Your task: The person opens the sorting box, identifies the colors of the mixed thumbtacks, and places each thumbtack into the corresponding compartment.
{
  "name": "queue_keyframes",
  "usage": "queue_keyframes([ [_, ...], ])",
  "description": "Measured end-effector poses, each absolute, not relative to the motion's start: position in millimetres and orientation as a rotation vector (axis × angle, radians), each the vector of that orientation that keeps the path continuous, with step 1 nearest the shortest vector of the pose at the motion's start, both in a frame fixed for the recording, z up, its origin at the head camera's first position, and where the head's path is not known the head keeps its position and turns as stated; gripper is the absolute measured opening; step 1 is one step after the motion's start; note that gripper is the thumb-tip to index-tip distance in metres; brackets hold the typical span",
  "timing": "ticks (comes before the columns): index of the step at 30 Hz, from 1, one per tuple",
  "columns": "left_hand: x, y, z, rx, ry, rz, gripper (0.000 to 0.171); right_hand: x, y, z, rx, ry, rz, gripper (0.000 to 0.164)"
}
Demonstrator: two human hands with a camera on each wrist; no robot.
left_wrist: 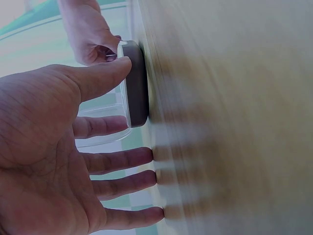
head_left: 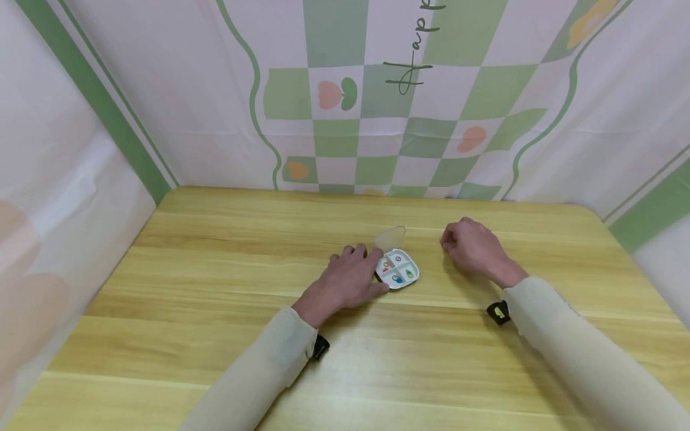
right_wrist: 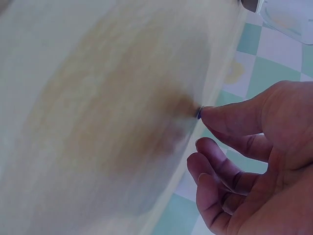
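Observation:
A small white pill box (head_left: 398, 267) with several compartments lies on the table, its clear lid (head_left: 390, 239) standing raised at the back. Tiny colourful pieces sit in the compartments. My left hand (head_left: 347, 283) holds the box at its left side, thumb at the near edge and index finger by the lid. The other fingertips rest on the tabletop, and the box's dark base (left_wrist: 137, 88) shows beside the thumb. To the right of the box, my right hand (head_left: 475, 248) pinches a tiny dark piece (right_wrist: 199, 113) between thumb and index finger, close over the table; its kind cannot be made out.
The wooden table (head_left: 226, 263) has rounded back corners. Behind it hangs a green and white checked curtain (head_left: 383, 143), with pale fabric (head_left: 70, 197) at the left side. Dark wrist straps (head_left: 320, 347) show at both cuffs.

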State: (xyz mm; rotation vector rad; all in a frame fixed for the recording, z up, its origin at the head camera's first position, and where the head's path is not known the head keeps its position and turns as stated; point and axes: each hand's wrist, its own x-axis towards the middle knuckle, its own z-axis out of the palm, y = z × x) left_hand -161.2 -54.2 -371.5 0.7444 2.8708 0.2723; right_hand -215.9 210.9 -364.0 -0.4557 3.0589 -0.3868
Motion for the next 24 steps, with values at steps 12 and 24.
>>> queue_keyframes([
  [12,-160.8,-54.6,-371.6,0.751,2.871,0.272,0.067,-211.4,206.4,-360.7,-0.477,3.050,-0.444,0.008],
  [24,-160.5,-54.4,-371.0,0.751,2.874,0.264,0.066,-199.0,198.5,-357.3,-0.530,3.048,-0.509,0.006],
])
